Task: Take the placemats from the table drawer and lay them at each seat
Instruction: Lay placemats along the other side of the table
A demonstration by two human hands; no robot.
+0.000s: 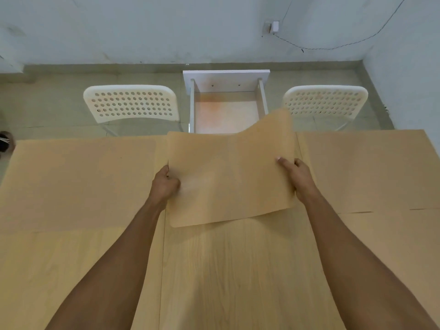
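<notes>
Under both grips — desk: wood-grain top spreading out on every side of the hands, its far edge just beyond them.
Left of the left grip — laid placemat: flat on the desk, in front of the left chair.
Right of the right grip — second laid placemat: flat on the desk, before the right chair.
Beyond the grips — drawer: pulled open past the desk's far edge; what shows of its floor is bare.
Between the grips — held placemat: long axis running hand to hand, far right corner curled up, near edge sagging toward the desk.
Left hand: fingers curled round the mat's left edge.
Right hand: pinching the right edge, thumb on top.
Judgement: both far seats look served, so this mat likely belongs to a seat nearer than the grips; both hands are equally placed to carry it.
</notes>
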